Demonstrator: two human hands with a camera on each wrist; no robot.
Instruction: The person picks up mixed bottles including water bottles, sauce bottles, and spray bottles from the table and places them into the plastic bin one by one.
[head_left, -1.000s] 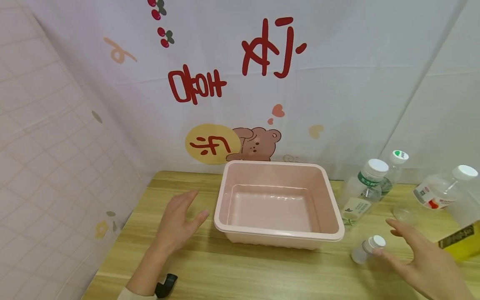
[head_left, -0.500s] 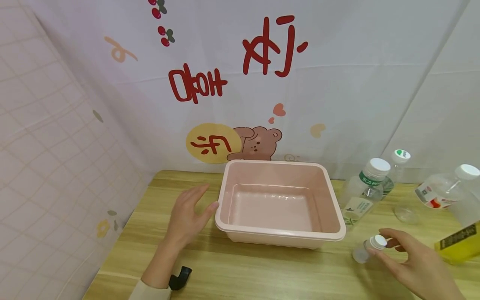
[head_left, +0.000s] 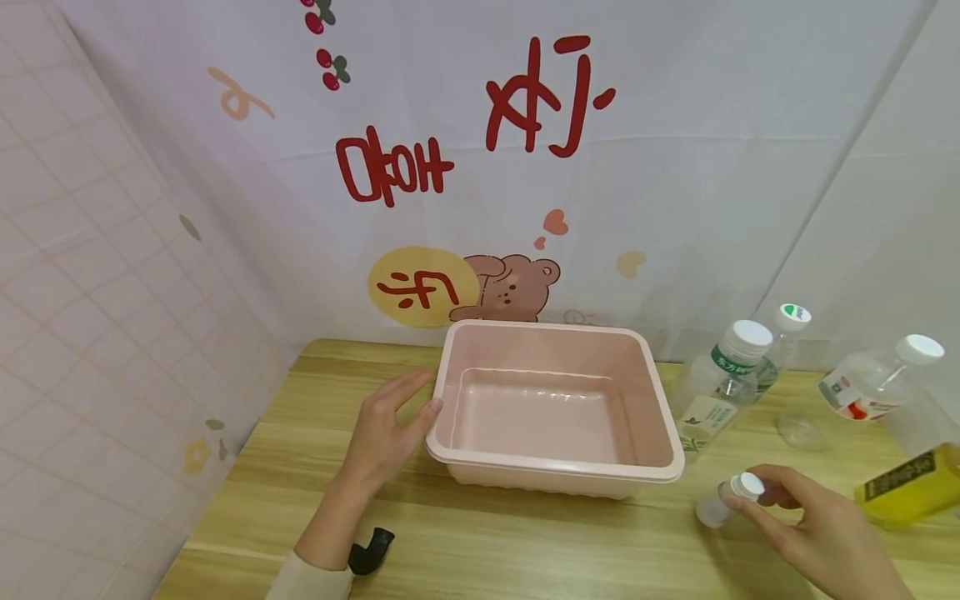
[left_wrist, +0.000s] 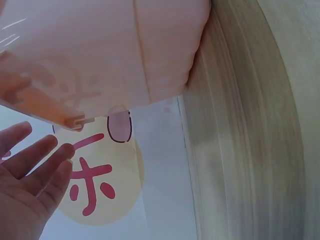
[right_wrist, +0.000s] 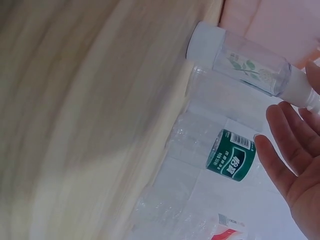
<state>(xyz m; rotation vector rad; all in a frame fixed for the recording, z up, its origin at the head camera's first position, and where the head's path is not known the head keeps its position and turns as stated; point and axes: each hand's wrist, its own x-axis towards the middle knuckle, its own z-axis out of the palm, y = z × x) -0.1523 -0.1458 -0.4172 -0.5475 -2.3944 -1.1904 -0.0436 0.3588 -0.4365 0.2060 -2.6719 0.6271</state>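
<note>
A small clear bottle (head_left: 716, 507) with a white cap stands on the table, right of the pink plastic basin (head_left: 555, 477). The thumb and fingers of my right hand (head_left: 817, 521) pinch it at the cap. In the right wrist view the same bottle (right_wrist: 250, 65) shows a leaf-and-flower print and a white base against the wood. My left hand (head_left: 386, 433) is at the basin's left side, thumb tip right at the rim. In the left wrist view its fingers (left_wrist: 52, 167) are loosely extended below the basin's edge.
Behind the right hand stand a tall green-collared bottle (head_left: 712, 408), a clear bottle (head_left: 780, 350) and a round-bodied one (head_left: 862, 387). A bottle of yellow liquid (head_left: 911, 492) is at the far right. A black curved piece (head_left: 371, 552) shows beside the left wrist. A printed cloth (head_left: 675, 167) hangs behind.
My right hand has come down onto the small bottle, its fingers closing round the cap. My left hand has moved right and slightly up to the basin's left rim.
</note>
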